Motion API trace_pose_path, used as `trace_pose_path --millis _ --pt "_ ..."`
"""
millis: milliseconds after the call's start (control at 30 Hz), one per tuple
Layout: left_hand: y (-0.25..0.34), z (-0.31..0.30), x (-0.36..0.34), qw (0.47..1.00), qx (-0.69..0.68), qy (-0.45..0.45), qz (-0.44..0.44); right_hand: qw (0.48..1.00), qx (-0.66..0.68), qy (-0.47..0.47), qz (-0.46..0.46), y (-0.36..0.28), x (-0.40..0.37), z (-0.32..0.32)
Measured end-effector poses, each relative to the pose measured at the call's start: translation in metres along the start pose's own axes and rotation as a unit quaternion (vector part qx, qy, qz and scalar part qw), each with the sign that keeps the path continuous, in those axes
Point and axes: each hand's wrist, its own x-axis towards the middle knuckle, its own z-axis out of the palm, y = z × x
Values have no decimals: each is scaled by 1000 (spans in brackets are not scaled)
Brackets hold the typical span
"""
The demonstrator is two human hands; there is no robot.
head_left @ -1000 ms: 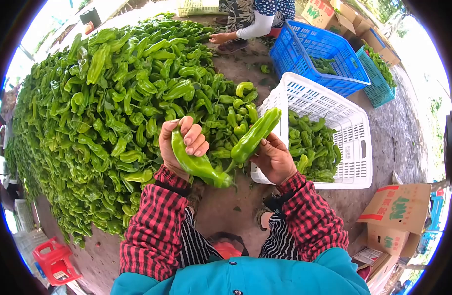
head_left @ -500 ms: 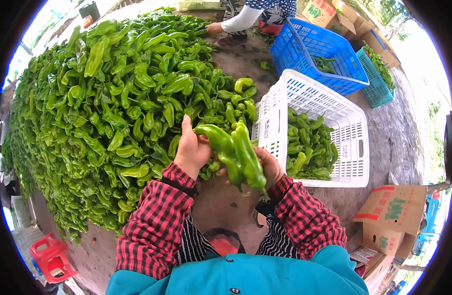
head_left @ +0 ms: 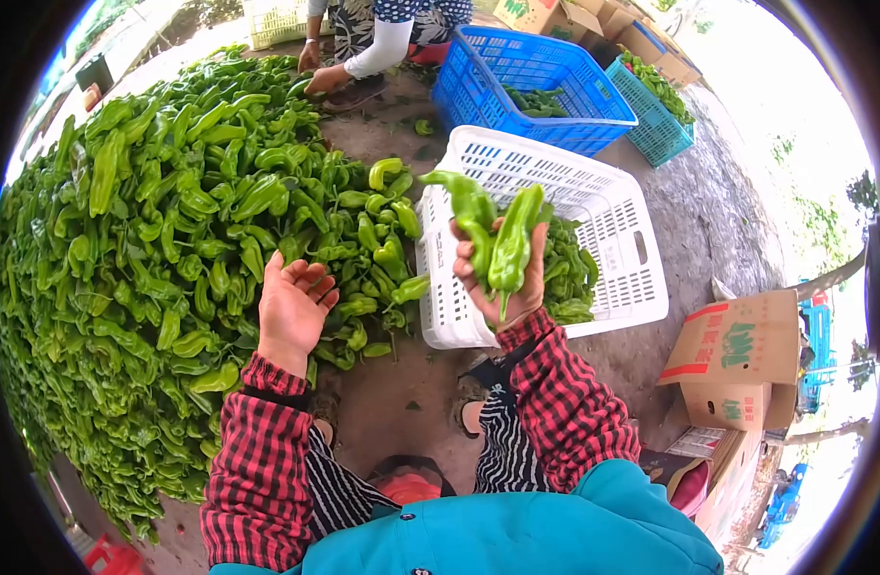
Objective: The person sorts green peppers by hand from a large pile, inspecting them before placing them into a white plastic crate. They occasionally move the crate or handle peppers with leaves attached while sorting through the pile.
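My right hand (head_left: 516, 273) holds a few long green peppers (head_left: 513, 240) over the near left rim of the white crate (head_left: 607, 182). Inside that crate lie more green peppers (head_left: 572, 278), partly hidden behind the held ones. My left hand (head_left: 294, 305) has its palm up and fingers loosely apart, with nothing in it. It hovers at the right edge of a large heap of green peppers (head_left: 162, 249).
Behind the white crate stand a blue crate (head_left: 545, 72) and a teal crate (head_left: 662, 134), both with peppers inside. A co-worker's hands (head_left: 327, 77) reach to the heap's far edge. Cardboard boxes (head_left: 737, 350) stand at right, a red stool (head_left: 114, 556) at lower left.
My right hand has moved up to the crate's rim with the peppers. My left hand has come away from them toward the heap. The view has shifted right.
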Motion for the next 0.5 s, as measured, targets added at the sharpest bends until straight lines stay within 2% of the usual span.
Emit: trace_pose_path --millis 67,133,200,267,333,367,400,467,500 --pt "0 1 -1 1000 0 -2 1 994 -13 79 -77 -26 -2 -18" --pt "2 0 0 1000 0 1 4 946 -45 252 -201 -55 -4 -46" --pt "6 -3 1 1000 -12 12 25 902 -52 325 -278 -93 -2 -81" --pt "16 -4 -2 996 -33 35 70 892 -39 364 -265 -112 -11 -86" --pt "34 -14 -2 987 -57 58 136 895 14 381 -233 -134 -9 -127" --pt "43 -13 -4 976 -75 93 183 896 -79 390 -199 -116 0 -121" --pt "52 -16 -7 973 -74 103 191 888 -173 393 -167 -101 6 -113" --pt "68 -23 -13 947 -94 148 269 859 -389 322 -81 -42 13 -54" --pt "77 -31 -17 938 -97 151 297 823 -499 271 -37 -25 24 -75"
